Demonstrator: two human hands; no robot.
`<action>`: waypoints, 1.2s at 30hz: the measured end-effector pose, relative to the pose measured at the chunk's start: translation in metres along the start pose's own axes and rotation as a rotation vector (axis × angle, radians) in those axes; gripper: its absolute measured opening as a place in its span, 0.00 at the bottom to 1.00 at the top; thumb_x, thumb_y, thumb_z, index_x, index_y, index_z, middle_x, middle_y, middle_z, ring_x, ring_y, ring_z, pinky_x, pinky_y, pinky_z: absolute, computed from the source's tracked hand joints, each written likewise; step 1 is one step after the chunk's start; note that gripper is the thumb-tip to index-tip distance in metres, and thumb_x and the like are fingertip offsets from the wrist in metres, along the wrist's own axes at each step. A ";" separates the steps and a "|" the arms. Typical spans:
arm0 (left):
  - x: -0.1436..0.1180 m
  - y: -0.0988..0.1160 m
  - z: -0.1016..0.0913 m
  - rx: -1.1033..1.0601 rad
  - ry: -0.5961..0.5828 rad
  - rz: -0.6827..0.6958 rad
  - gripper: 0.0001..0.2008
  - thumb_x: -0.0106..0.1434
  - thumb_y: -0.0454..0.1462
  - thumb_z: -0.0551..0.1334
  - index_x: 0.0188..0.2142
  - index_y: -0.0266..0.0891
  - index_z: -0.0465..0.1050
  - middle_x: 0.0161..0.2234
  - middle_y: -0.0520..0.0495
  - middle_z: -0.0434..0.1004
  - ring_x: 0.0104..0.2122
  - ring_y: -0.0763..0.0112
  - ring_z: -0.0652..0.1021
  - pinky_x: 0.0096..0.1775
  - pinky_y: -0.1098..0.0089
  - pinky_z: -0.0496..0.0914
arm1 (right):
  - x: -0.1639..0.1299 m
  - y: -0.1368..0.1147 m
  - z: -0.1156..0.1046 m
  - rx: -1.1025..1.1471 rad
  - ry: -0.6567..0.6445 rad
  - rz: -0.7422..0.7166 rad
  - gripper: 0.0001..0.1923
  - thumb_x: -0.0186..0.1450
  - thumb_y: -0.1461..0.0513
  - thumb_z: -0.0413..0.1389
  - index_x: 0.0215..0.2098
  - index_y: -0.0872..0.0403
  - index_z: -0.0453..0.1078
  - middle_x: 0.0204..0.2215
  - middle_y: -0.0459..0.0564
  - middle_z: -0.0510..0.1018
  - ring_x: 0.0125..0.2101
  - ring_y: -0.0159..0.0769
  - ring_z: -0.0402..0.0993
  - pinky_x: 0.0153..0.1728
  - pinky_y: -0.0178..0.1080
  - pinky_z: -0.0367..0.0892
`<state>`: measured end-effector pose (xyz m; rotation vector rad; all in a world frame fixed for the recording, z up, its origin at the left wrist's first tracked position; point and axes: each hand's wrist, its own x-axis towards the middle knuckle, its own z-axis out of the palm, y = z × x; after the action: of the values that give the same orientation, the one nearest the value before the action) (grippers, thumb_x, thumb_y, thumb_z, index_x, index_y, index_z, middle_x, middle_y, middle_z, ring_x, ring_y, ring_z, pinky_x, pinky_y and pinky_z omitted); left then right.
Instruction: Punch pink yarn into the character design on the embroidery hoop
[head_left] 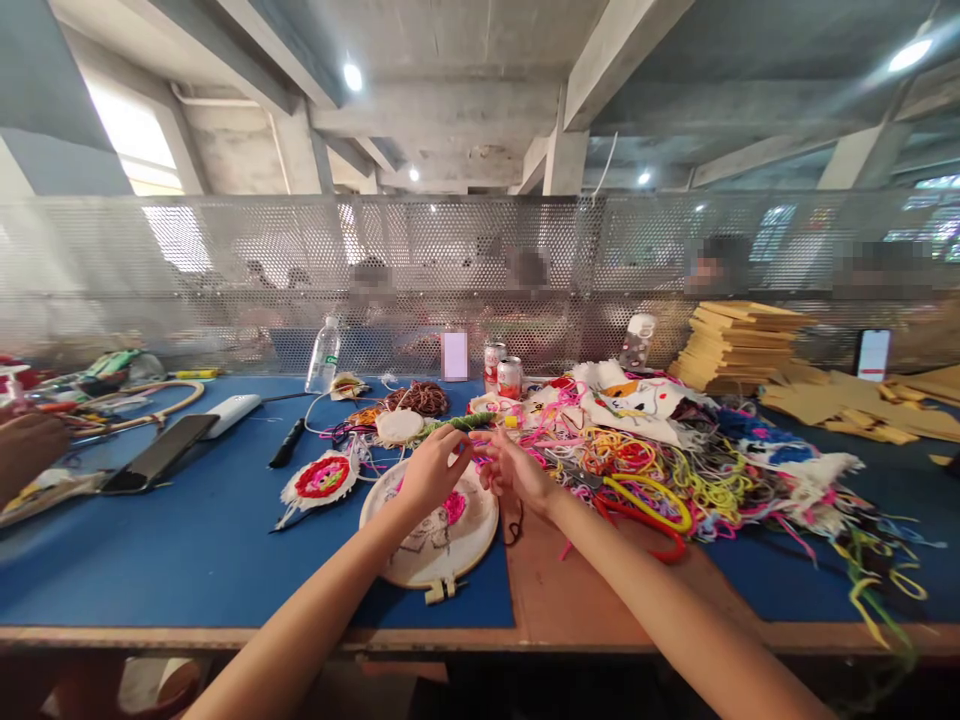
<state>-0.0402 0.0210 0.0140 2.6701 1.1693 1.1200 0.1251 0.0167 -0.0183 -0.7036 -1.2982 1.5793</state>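
Both my hands meet above the middle of the blue table (187, 540). My left hand (433, 470) pinches a thin pink yarn strand (480, 458) with thumb and forefinger. My right hand (514, 472) faces it, fingers curled around the same strand. Under them lies a round embroidery hoop (420, 560) with white cloth, a drawn outline and a pink stitched patch (454, 506). A green wrapped tool (461, 423) lies just beyond my fingertips.
A tangle of coloured yarn (697, 470) and yellow-handled scissors (652, 497) lie to the right. A round stitched patch (322, 478), a black pen (287, 443), a phone (157, 452), a water bottle (323, 356), cans (509, 378) and stacked cardboard (739, 345) stand around. Another person's hand (26, 450) is at far left.
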 end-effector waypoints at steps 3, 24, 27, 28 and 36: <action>0.000 -0.001 0.000 -0.009 0.000 -0.024 0.08 0.63 0.34 0.53 0.30 0.36 0.68 0.29 0.47 0.68 0.29 0.71 0.69 0.31 0.72 0.63 | 0.000 0.002 0.003 0.047 -0.024 0.045 0.25 0.64 0.44 0.41 0.43 0.53 0.66 0.29 0.50 0.73 0.21 0.28 0.66 0.19 0.31 0.55; -0.001 -0.006 -0.004 0.127 -0.171 0.179 0.11 0.64 0.32 0.50 0.34 0.37 0.71 0.32 0.45 0.69 0.33 0.68 0.70 0.34 0.70 0.64 | 0.012 0.003 -0.023 -0.404 0.134 -0.126 0.13 0.53 0.53 0.59 0.27 0.55 0.70 0.19 0.40 0.65 0.20 0.27 0.56 0.22 0.32 0.51; -0.001 -0.005 -0.005 0.199 -0.231 0.212 0.12 0.64 0.31 0.50 0.34 0.38 0.72 0.30 0.46 0.68 0.33 0.68 0.69 0.32 0.71 0.63 | 0.012 0.000 -0.025 -0.444 0.161 -0.145 0.10 0.53 0.55 0.59 0.26 0.54 0.70 0.19 0.40 0.65 0.21 0.27 0.57 0.23 0.32 0.52; -0.001 -0.004 -0.006 0.223 -0.250 0.219 0.12 0.63 0.31 0.50 0.34 0.38 0.72 0.30 0.46 0.68 0.33 0.68 0.69 0.32 0.71 0.63 | 0.012 -0.001 -0.025 -0.456 0.167 -0.153 0.10 0.53 0.55 0.58 0.26 0.54 0.69 0.19 0.40 0.65 0.21 0.28 0.58 0.23 0.32 0.53; -0.001 0.002 -0.003 0.404 -0.198 0.099 0.11 0.61 0.30 0.50 0.29 0.38 0.70 0.29 0.44 0.69 0.31 0.66 0.70 0.31 0.69 0.63 | 0.008 -0.005 -0.011 -0.538 0.141 -0.217 0.07 0.53 0.61 0.57 0.19 0.54 0.66 0.20 0.42 0.67 0.25 0.30 0.61 0.29 0.33 0.56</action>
<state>-0.0414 0.0177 0.0161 3.0753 1.3632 0.6610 0.1332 0.0284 -0.0157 -0.9454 -1.6486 0.9895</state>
